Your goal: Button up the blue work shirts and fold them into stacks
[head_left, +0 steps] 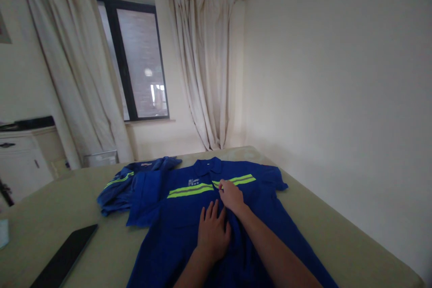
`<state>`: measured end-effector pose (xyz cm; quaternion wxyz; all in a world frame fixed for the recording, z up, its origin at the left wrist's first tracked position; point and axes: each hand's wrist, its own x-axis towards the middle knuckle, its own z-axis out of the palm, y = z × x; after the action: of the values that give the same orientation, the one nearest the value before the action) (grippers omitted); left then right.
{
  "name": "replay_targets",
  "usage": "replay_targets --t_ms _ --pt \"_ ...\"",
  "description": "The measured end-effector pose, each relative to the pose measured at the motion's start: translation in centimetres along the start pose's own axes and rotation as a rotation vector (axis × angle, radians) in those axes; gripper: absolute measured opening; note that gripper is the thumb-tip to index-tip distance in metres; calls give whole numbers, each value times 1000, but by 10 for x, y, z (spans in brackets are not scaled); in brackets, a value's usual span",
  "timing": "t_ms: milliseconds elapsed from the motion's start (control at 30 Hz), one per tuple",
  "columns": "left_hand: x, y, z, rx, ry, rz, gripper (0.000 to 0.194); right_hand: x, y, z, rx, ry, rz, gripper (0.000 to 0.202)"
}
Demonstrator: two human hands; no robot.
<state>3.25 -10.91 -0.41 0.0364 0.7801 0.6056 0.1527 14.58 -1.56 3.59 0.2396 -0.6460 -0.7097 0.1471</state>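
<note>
A blue short-sleeved work shirt [182, 216] lies spread front side up, its collar pointing away from me. A yellow-green reflective band crosses its chest, with small white print above the band on the left. My left hand [213, 230] rests flat on the shirt front, fingers stretched out, just left of the front opening. Slightly farther up, my right hand [231, 195] is closed in a pinch on the shirt's front edge at the band. Fabric bunches a little beneath my right forearm. The pinched bit of cloth is mostly hidden by the fingers.
A crumpled blue garment [118, 193] with a reflective stripe lies left of the shirt. Near the front left is a dark flat tablet-like slab [67, 256]. The green-covered table [324, 234] meets a white wall on the right. A cabinet [23, 157] stands far left.
</note>
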Motion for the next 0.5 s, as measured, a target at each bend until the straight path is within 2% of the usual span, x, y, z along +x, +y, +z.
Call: replay_targets --t_ms 67,133,267,367,500 --pt "-10 4 -8 11 3 21 55 -2 0 5 31 -6 -49 17" --pt "-8 6 -23 13 -10 34 48 -4 4 8 68 -9 -73 19" --pt "28 0 -49 -14 -52 -72 31 -7 15 8 105 22 -83 32" --pt "58 -10 -46 -37 -20 -195 31 -9 19 8 108 63 -81 41" --pt "69 -19 -23 -61 69 -287 29 -9 21 15 135 92 -104 32"
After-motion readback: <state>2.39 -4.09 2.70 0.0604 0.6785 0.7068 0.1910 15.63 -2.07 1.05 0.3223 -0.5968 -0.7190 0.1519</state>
